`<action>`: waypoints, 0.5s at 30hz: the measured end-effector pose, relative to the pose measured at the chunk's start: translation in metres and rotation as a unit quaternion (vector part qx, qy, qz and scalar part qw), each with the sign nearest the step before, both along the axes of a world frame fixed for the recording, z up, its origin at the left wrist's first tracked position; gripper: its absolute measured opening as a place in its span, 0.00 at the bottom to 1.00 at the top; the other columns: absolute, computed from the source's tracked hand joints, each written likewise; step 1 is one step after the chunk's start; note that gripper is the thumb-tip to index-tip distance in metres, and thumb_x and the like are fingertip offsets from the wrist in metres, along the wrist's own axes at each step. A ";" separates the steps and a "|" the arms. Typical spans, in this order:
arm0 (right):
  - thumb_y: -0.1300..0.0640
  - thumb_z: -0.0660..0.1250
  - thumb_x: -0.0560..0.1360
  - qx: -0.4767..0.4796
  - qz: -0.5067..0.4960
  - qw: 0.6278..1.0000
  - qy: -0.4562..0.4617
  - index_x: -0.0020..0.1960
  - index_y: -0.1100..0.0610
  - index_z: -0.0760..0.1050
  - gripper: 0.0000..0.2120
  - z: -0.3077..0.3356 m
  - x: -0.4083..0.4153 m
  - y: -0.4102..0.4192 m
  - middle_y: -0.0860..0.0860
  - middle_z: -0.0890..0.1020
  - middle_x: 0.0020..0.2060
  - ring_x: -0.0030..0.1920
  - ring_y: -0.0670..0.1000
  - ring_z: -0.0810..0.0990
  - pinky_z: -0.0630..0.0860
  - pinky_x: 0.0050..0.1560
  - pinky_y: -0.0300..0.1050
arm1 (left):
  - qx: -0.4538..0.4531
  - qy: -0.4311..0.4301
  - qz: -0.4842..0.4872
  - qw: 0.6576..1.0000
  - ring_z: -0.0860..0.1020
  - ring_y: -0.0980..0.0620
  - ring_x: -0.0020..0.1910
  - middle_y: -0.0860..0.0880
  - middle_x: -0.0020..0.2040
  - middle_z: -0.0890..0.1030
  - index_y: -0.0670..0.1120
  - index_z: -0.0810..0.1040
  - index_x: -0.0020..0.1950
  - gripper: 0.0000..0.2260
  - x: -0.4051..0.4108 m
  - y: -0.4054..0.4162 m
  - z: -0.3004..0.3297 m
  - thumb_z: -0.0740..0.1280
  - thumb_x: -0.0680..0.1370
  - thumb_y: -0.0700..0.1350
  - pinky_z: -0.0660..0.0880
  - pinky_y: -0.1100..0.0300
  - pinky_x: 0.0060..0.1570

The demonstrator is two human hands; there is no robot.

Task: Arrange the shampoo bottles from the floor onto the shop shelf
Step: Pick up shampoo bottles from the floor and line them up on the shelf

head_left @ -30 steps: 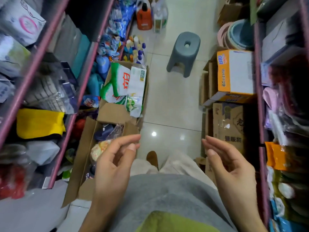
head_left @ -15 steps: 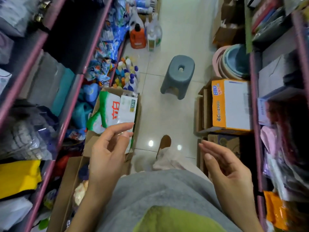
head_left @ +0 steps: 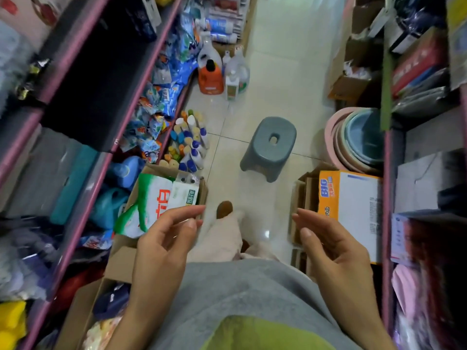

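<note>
The shampoo bottles are standing in a tight cluster on the tiled floor, their white, blue, yellow and orange caps facing up, pressed against the foot of the left shop shelf and just beyond a cardboard box. That box is holding green-and-white packets that are sticking up above its rim. Nothing is touching the bottles.

Both hands are hovering in front of the person's grey top, well apart from each other and well short of the bottles. The left hand is floating over the near edge of the box, palm turned inward, its fingers loosely bent and its thumb lying close to the fingertips, holding nothing. The right hand is mirroring it on the other side, fingers relaxed and slightly spread, also holding nothing.

A grey plastic stool is sitting in the middle of the aisle, to the right of the bottles. Farther up the floor an orange jug and clear jugs are standing together. On the right, stacked basins are leaning by the right-hand shelving, and an orange-and-white carton is resting just beside the right hand.
</note>
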State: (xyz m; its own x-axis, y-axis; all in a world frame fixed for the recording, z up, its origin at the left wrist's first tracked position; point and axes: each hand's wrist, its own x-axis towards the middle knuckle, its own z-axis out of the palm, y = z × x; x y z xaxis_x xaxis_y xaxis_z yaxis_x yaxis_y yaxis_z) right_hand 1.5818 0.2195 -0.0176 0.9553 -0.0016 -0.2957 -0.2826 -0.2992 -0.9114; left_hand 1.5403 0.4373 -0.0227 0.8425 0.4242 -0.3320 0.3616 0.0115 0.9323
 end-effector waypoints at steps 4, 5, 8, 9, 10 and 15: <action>0.64 0.65 0.76 0.001 0.017 1.000 -0.011 0.56 0.49 0.79 0.13 -0.005 0.066 0.018 0.41 0.84 0.51 0.53 0.38 0.81 0.75 0.51 0.28 | -0.004 0.012 0.004 1.000 0.82 0.54 0.50 0.54 0.48 0.84 0.51 0.82 0.50 0.07 0.055 0.015 -0.008 0.67 0.76 0.43 0.78 0.61 0.48; 0.65 0.65 0.76 0.003 0.017 1.000 -0.014 0.56 0.50 0.79 0.13 -0.006 0.084 0.023 0.41 0.84 0.50 0.53 0.38 0.81 0.75 0.51 0.27 | 0.002 0.009 0.002 1.000 0.82 0.54 0.50 0.54 0.48 0.84 0.51 0.82 0.50 0.08 0.072 0.020 -0.010 0.65 0.75 0.45 0.78 0.61 0.49; 0.65 0.65 0.76 -0.003 0.020 1.000 -0.018 0.55 0.49 0.79 0.14 -0.009 0.141 0.044 0.42 0.84 0.50 0.53 0.37 0.81 0.73 0.49 0.25 | 0.006 0.004 0.010 1.000 0.82 0.55 0.50 0.54 0.49 0.84 0.50 0.82 0.50 0.07 0.128 0.040 -0.010 0.66 0.77 0.42 0.77 0.68 0.47; 0.65 0.65 0.76 -0.009 0.024 0.999 -0.019 0.55 0.49 0.79 0.14 -0.010 0.159 0.052 0.42 0.84 0.50 0.53 0.37 0.81 0.74 0.49 0.25 | 0.006 0.001 0.013 1.000 0.82 0.55 0.50 0.54 0.49 0.84 0.50 0.82 0.51 0.07 0.147 0.048 -0.010 0.66 0.77 0.42 0.77 0.68 0.46; 0.64 0.65 0.76 -0.013 0.029 0.999 -0.016 0.55 0.49 0.79 0.14 -0.010 0.177 0.059 0.42 0.84 0.50 0.53 0.37 0.80 0.74 0.50 0.26 | 0.006 0.001 0.013 1.000 0.82 0.55 0.50 0.54 0.49 0.84 0.50 0.82 0.51 0.07 0.165 0.057 -0.009 0.65 0.76 0.43 0.77 0.68 0.47; 0.62 0.65 0.76 -0.018 0.030 0.999 0.005 0.54 0.45 0.79 0.14 -0.008 0.247 0.092 0.39 0.84 0.50 0.54 0.37 0.80 0.74 0.51 0.26 | 0.010 -0.008 0.011 1.000 0.82 0.53 0.51 0.52 0.51 0.84 0.50 0.82 0.52 0.08 0.248 0.095 -0.003 0.65 0.77 0.43 0.77 0.65 0.49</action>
